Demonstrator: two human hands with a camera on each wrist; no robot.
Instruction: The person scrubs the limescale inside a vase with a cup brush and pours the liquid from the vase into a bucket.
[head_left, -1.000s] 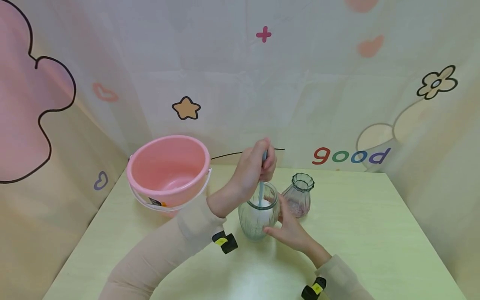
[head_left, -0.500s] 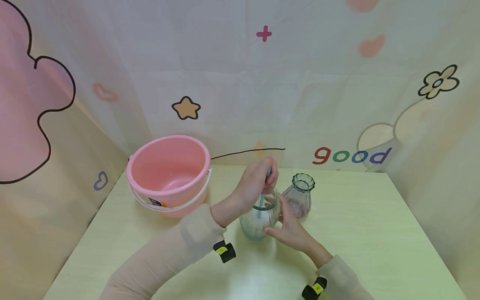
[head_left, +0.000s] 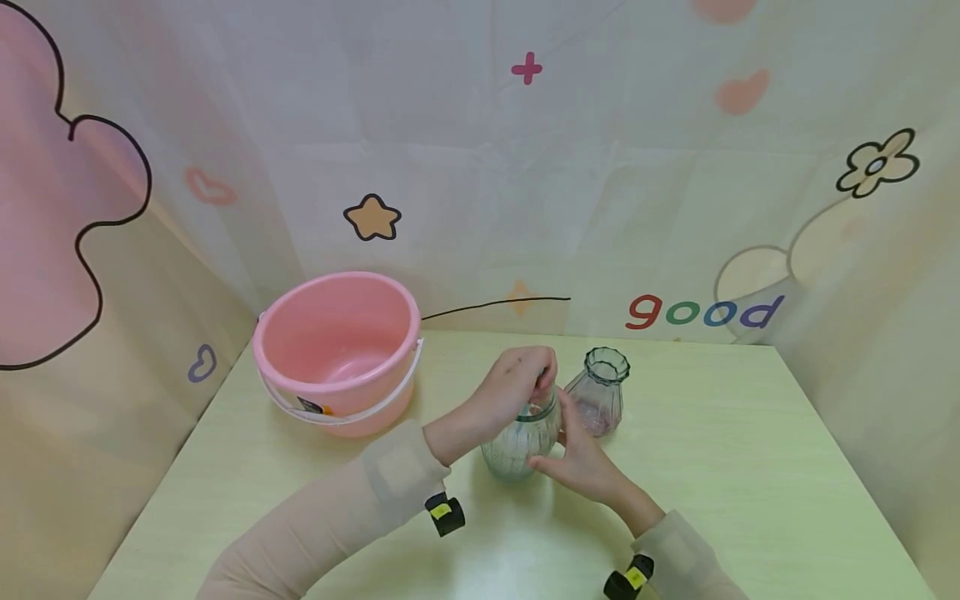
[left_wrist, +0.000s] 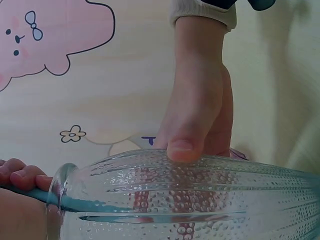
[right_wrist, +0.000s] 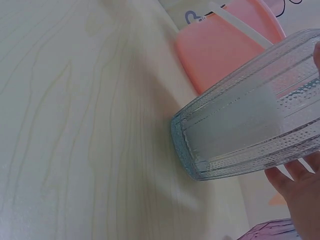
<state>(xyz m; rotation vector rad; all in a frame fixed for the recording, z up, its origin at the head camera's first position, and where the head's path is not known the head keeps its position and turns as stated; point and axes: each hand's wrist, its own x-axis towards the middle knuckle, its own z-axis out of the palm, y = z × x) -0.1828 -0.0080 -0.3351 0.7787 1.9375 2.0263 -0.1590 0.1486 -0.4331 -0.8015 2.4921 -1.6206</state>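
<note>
Fingers [head_left: 544, 382] of a person's left hand [head_left: 513, 385] curl tightly round a blue stick [left_wrist: 80, 203] at the centre of the frame, the fist poised at the mouth of a ribbed glass jar [head_left: 512, 452]. The stick runs through the opening into the jar, seen most clearly at the lower left of the left-wrist view. Gripping the glass from the opposite side is the right hand [head_left: 581, 458], its thumb on the near face and its fingers round the far side. A whitish block [right_wrist: 235, 125] shows through the jar wall in the right-wrist view; its join to the stick cannot be made out. The jar, just below the centre of the head view, is on a pale table [head_left: 750, 467]; whether its base sits flat is hard to tell. Just behind the right hand stands a smaller tinted glass vase [head_left: 597, 402] with a ruffled rim. At centre left, a pink bucket [head_left: 367, 395] stands with its white handle [head_left: 415, 367] lowered across the front. Both cream sleeves [head_left: 315, 517] carry black-and-yellow devices [head_left: 446, 515] at the cuffs. Across the back hangs a printed curtain [head_left: 450, 108], with an orange star [head_left: 372, 217] left of centre and the word "good" [head_left: 681, 313] at right.
</note>
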